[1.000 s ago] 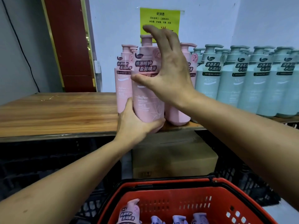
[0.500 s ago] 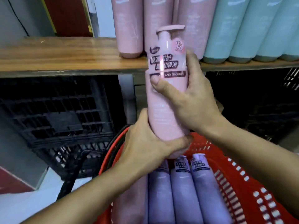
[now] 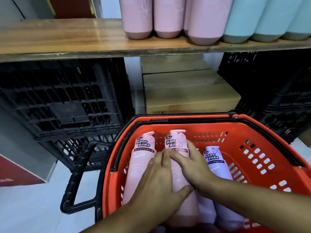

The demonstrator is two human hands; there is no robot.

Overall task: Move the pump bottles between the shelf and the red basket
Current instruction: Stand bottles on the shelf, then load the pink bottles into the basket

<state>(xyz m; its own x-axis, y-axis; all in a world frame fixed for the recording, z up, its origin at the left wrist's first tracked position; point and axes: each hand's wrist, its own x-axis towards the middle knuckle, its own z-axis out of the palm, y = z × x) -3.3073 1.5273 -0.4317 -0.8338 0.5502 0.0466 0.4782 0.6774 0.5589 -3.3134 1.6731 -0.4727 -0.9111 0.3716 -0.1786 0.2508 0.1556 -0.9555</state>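
Observation:
A pink pump bottle [image 3: 176, 142] lies in the red basket [image 3: 252, 132], pump end pointing away from me. My left hand [image 3: 158, 180] and my right hand [image 3: 193, 165] both wrap around its body from either side. Beside it on the left lies a second pink bottle [image 3: 139, 158]. To the right lie lilac pump bottles [image 3: 215, 162], partly hidden under my right arm. On the wooden shelf [image 3: 67, 39] above stand more pink bottles [image 3: 139, 19] and mint-green bottles [image 3: 242, 19]; only their lower halves show.
Black plastic crates [image 3: 64, 101] stand under the shelf at left and right, with a cardboard box [image 3: 188, 93] between them. The basket's black handle [image 3: 79, 179] hangs down on its left side over the pale floor.
The pink bottle came off the shelf, held in both hands, and went down into the basket, where it now lies. My view tilted downward with it.

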